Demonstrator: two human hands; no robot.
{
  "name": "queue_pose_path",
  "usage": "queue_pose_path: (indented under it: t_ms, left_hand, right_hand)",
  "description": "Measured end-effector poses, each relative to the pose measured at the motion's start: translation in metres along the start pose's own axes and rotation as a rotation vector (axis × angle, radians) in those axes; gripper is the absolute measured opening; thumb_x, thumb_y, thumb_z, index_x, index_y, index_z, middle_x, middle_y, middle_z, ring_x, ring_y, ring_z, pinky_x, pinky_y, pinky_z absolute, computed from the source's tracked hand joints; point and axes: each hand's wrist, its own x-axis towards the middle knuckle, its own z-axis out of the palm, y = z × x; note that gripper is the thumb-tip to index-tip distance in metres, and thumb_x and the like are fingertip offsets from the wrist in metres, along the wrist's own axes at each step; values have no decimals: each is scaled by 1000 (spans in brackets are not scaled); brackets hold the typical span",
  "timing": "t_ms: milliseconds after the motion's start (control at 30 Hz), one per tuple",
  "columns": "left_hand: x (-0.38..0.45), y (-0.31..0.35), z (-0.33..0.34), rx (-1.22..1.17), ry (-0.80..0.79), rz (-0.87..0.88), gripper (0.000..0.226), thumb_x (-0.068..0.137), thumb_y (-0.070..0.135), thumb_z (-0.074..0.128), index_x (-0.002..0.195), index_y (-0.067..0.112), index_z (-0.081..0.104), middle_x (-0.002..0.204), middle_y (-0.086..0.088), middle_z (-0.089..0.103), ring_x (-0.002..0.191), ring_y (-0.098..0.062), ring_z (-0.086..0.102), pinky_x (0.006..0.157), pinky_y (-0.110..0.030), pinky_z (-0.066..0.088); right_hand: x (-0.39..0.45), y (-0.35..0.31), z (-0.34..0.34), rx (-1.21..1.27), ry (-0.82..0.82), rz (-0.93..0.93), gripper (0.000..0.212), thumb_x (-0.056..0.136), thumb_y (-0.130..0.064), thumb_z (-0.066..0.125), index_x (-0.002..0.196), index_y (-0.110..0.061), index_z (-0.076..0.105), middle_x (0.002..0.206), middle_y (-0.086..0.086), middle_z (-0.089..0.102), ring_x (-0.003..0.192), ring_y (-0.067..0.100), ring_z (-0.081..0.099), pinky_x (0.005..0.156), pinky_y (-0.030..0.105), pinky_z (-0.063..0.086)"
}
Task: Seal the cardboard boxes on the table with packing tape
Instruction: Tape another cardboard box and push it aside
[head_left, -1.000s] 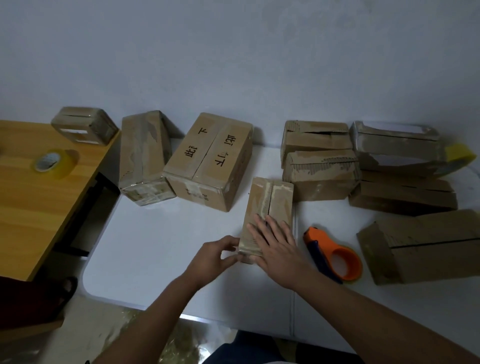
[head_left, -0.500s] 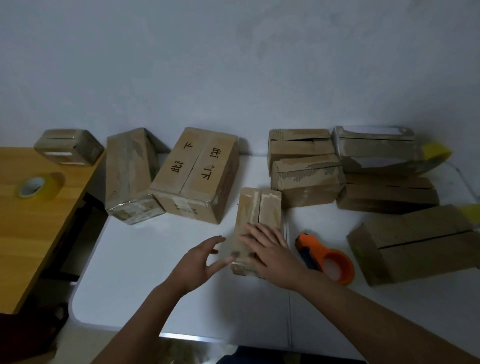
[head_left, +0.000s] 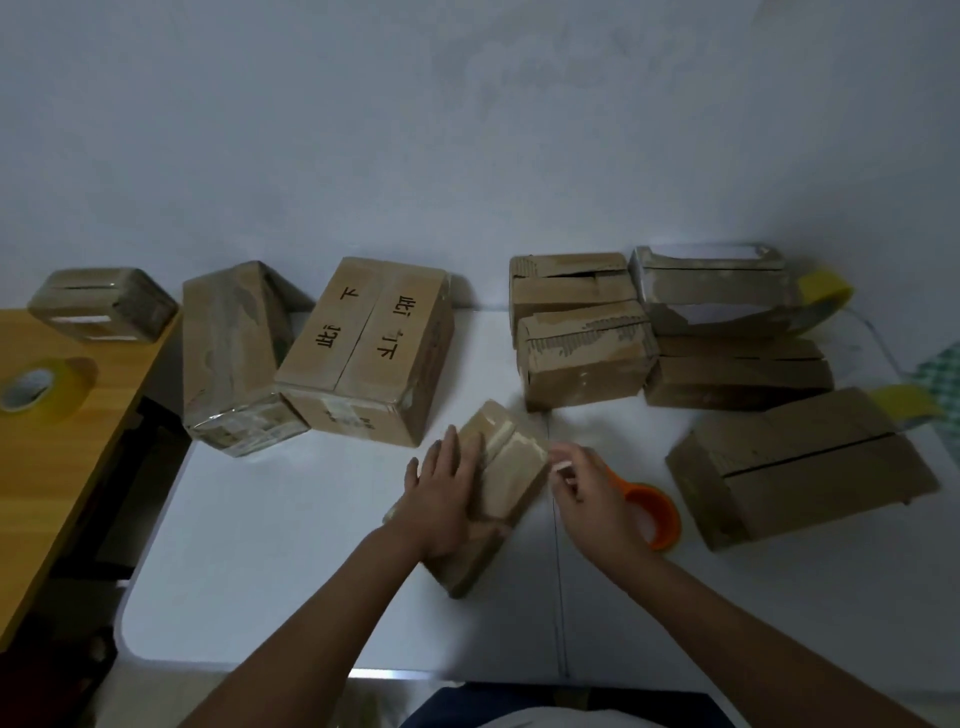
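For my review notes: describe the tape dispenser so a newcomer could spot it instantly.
On the white table, look near the front edge, between the small box under the left hand and the large slit-topped box. The tape dispenser lies there: the only bright orange item, partly behind the right hand.

Brown boxes (head_left: 363, 353); orange dispenser (head_left: 657, 512); white table (head_left: 270, 545); possibly yellowish tape roll (head_left: 44, 389).

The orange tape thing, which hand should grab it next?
Probably the right hand. It hovers right beside the orange tape dispenser and holds nothing firmly, while the left hand lies flat on the small box, steadying it.
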Motion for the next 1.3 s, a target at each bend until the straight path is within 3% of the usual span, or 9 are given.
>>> queue_pose_path:
  t_ms: [133,300,467,633,767,933,1033,1133,1300]
  left_hand:
    - [-8,-14,-17,209,-171,248,110,82,56,69,154,36,-11,161,-1,-26,148,-27,-24,115,-55,-13]
    - [-31,-33,-8,169,12,190,80,95,23,58,154,43,8,163,13,-14,149,-17,-18,121,-52,-3]
    - [-50,-38,16,65,171,49,75,92,35,62,149,54,17,163,16,-12,150,-27,-18,114,-65,2]
    - [-41,-17,31,21,427,66,82,81,0,64,144,47,38,165,8,3,151,-26,4,113,-56,20]
    - [-22,-3,32,-125,523,117,78,73,-12,64,136,33,53,161,-1,25,146,-35,24,105,-54,39]
    - [-18,-3,36,-397,355,211,46,97,31,44,143,25,48,160,6,20,148,-29,20,117,-53,29]
    - [-20,-5,45,-229,244,261,76,90,74,33,154,34,22,164,13,-6,151,-24,0,121,-43,17]
    - [-16,-8,47,-127,257,296,85,86,72,47,156,36,12,164,12,-11,152,-25,0,121,-46,21]
    - [-5,-13,35,-111,413,285,77,87,39,69,153,28,30,166,8,3,150,-33,14,118,-50,26]
  right_hand:
    - [14,-1,-5,-110,-53,-77,41,96,-17,52,137,-18,45,142,-1,40,129,17,39,107,28,33]
    - [25,-1,3,-283,-331,-87,58,99,-25,50,151,-14,26,157,2,23,144,16,22,115,26,19]
    - [17,8,-2,-321,-274,-121,44,96,-25,54,139,-18,45,134,-1,43,125,14,41,98,19,30]
    - [-12,23,-13,-190,-211,-64,21,96,-20,56,116,-21,64,104,-7,54,89,-6,51,76,5,39]
    - [-28,42,-26,-85,-226,35,25,95,-14,57,109,-34,61,111,-9,60,100,-5,55,82,6,44]
    - [-29,40,-21,-27,-248,66,29,95,-17,57,122,-28,59,113,-10,60,100,-4,56,78,4,44]
    - [-26,41,-19,-6,-252,81,28,95,-17,56,117,-34,57,112,-13,60,99,-4,56,75,3,43]
    - [-25,54,-23,-52,-218,117,28,96,-16,55,121,-28,60,110,-11,60,99,0,57,84,14,48]
    - [-15,91,-30,-271,-69,235,19,95,-10,54,110,-14,65,105,1,57,97,18,58,78,25,44]
